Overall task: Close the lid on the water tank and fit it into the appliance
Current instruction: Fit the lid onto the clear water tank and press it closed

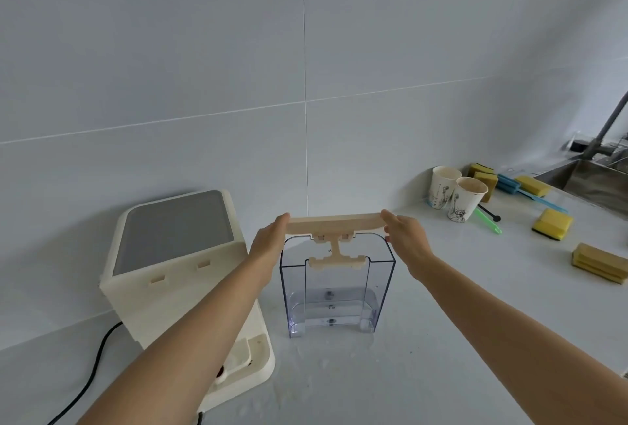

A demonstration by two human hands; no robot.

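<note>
A clear, blue-tinted water tank point(339, 292) stands upright on the white counter, with a little water at its bottom. A beige lid point(334, 222) is raised level over the tank's back rim, still joined to it by a beige hinge piece. My left hand point(268, 244) grips the lid's left end and my right hand point(407, 237) grips its right end. The cream appliance point(176, 254) with a grey top panel stands just left of the tank; its open base bay faces me, partly hidden by my left forearm.
A black power cord point(98, 353) runs from the appliance to the lower left. Two paper cups point(455, 195) stand at the back right, with several yellow sponges point(552, 224), blue and green utensils and a steel sink point(591, 176) beyond. The tiled wall is close behind.
</note>
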